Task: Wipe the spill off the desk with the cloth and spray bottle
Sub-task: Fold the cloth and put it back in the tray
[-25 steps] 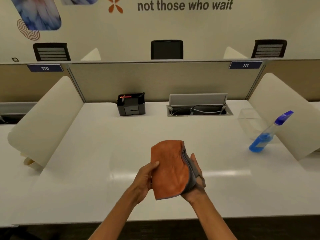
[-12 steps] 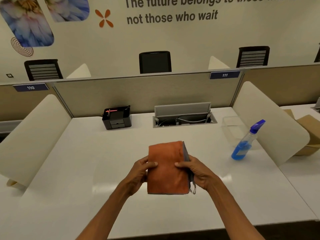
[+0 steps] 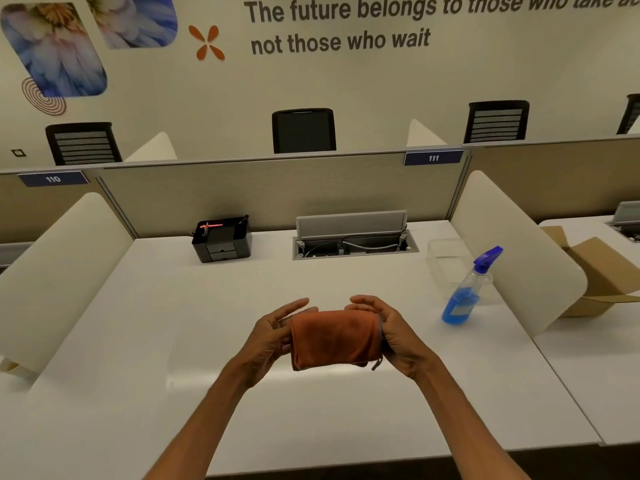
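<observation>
An orange cloth [image 3: 334,339] with a grey backing is folded into a short thick pad and held above the middle of the white desk [image 3: 194,341]. My left hand [image 3: 273,336] grips its left end and my right hand [image 3: 393,332] grips its right end, fingers curled over the top. A clear spray bottle [image 3: 465,294] with blue liquid and a blue trigger head stands on the desk to the right, well apart from my hands. No spill is visible on the desk surface.
A black desk organiser [image 3: 221,239] and an open cable tray [image 3: 353,242] sit at the back. A clear plastic container [image 3: 445,259] stands behind the bottle. Cream dividers [image 3: 516,258] flank both sides; a cardboard box [image 3: 595,271] lies beyond the right one.
The cloth has been folded over once more into a shorter pad, and both hands now hold it by its ends. The view has tilted up slightly.
</observation>
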Demonstrator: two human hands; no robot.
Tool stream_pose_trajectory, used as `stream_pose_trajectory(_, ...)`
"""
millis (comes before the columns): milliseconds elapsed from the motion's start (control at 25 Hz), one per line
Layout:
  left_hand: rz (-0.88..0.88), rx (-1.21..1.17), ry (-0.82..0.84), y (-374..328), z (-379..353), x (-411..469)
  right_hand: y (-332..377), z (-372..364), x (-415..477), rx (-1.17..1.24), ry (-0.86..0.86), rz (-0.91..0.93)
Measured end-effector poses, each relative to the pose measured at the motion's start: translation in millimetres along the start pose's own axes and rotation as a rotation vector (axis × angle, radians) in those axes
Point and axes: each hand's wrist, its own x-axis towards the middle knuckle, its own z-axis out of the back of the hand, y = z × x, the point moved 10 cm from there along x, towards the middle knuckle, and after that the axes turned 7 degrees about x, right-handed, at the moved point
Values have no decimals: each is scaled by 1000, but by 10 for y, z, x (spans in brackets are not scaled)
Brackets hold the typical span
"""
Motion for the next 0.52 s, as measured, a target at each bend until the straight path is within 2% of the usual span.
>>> stream_pose_trajectory(200, 79, -58, -1, 154, -241, -87, 42, 153, -21, -186, 35, -20)
stream_pose_trajectory(520, 85, -129, 66, 172, -359, 49, 103, 208, -34, -134, 84, 7)
